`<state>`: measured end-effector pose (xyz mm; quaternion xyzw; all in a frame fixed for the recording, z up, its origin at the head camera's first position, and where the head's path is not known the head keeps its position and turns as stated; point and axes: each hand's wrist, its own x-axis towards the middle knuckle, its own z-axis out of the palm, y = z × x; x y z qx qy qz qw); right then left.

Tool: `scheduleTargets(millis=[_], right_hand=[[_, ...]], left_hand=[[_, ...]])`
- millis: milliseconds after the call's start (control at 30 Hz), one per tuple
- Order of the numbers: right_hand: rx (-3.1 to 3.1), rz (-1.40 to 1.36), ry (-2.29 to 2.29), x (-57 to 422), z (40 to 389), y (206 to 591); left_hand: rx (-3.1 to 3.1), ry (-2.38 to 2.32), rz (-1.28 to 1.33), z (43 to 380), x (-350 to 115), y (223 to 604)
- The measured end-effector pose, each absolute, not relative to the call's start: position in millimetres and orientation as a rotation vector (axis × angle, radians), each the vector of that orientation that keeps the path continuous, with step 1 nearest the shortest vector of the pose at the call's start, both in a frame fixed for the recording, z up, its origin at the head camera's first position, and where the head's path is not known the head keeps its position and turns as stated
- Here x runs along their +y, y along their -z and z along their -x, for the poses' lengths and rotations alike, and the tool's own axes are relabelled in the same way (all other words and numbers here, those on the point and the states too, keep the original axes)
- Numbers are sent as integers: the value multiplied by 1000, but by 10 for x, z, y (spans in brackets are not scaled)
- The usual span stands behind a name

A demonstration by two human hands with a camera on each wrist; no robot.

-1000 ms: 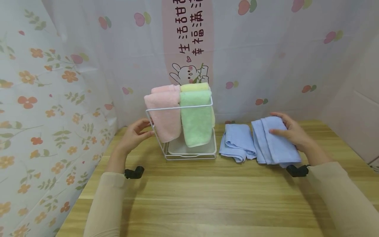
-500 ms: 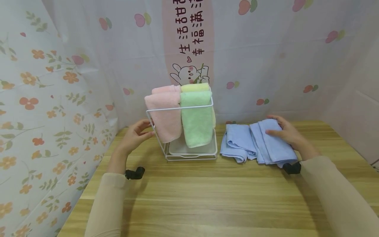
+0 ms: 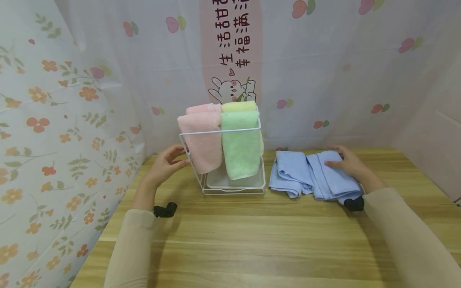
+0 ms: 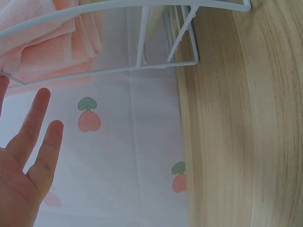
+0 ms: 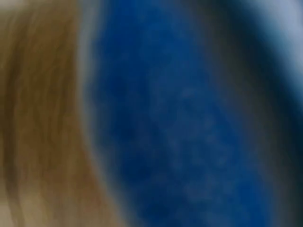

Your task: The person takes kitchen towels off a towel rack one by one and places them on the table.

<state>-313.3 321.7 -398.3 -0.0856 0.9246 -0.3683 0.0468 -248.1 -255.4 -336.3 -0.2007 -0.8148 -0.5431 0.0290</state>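
A white wire rack (image 3: 219, 132) carries folded towels: a pink one (image 3: 201, 144) at the left and a green one (image 3: 240, 146) at the right, with more pink and a yellow towel (image 3: 239, 106) behind. My left hand (image 3: 165, 165) is at the rack's left side, its fingertips right at the frame. In the left wrist view its fingers (image 4: 34, 123) are straight and spread. Two folded light blue cloths lie right of the rack. My right hand (image 3: 351, 166) holds the right cloth (image 3: 333, 176), thumb on top, fingers partly hidden at its far edge. Blurred blue fabric (image 5: 165, 123) fills the right wrist view.
The left blue cloth (image 3: 292, 172) lies between the rack and the held one, edges overlapping. A pale tray (image 3: 216, 180) forms the rack's base. Printed curtains (image 3: 169, 72) hang behind and to the left of the wooden table (image 3: 248, 240). Black wrist mounts (image 3: 165, 210) sit below the hands.
My right hand has lowered the right blue cloth and shifted it slightly left, so it now lies flatter against the table beside the other cloth. The left hand and the rack have stayed put.
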Motion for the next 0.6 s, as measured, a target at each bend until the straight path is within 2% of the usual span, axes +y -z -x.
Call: scheduleTargets(millis=[600], right_hand=[[2835, 283, 690, 3267, 3061, 4057]], left_hand=[[-2482, 1703, 548, 2467, -2513, 3379]])
